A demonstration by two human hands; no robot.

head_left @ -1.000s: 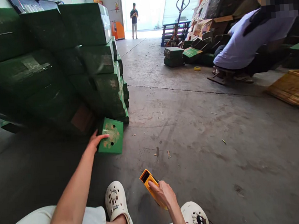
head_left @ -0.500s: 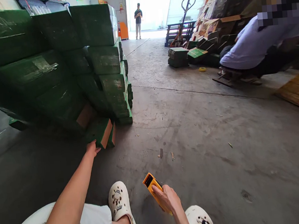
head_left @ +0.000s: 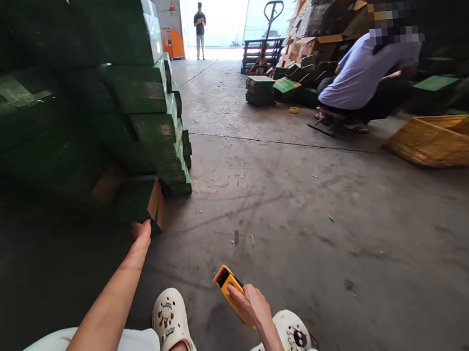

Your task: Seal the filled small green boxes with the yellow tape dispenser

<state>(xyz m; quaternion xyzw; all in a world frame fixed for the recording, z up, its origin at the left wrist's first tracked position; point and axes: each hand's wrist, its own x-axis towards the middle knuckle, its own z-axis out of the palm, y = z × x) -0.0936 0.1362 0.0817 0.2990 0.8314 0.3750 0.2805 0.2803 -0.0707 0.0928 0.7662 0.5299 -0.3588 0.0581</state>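
Note:
My left hand (head_left: 140, 231) reaches forward and touches the near corner of a green cardboard box (head_left: 141, 202) lying on the floor against a tall stack of green boxes (head_left: 90, 100). Its fingers are hidden behind the hand. My right hand (head_left: 251, 306) is closed on a yellow handheld device (head_left: 226, 281) held low above my feet, which wear white clogs (head_left: 171, 321).
A seated person in a light shirt (head_left: 362, 73) works at the right by piled cartons (head_left: 315, 23). A yellow crate (head_left: 438, 140) lies on the floor at the right. A pallet jack (head_left: 266, 32) and a standing person (head_left: 200, 29) are near the far doorway. A tape roll (head_left: 294, 109) lies on the concrete.
The green box was standing with its printed face up; it has been pushed down flat against the stack. My left hand followed it. My right hand kept the yellow device.

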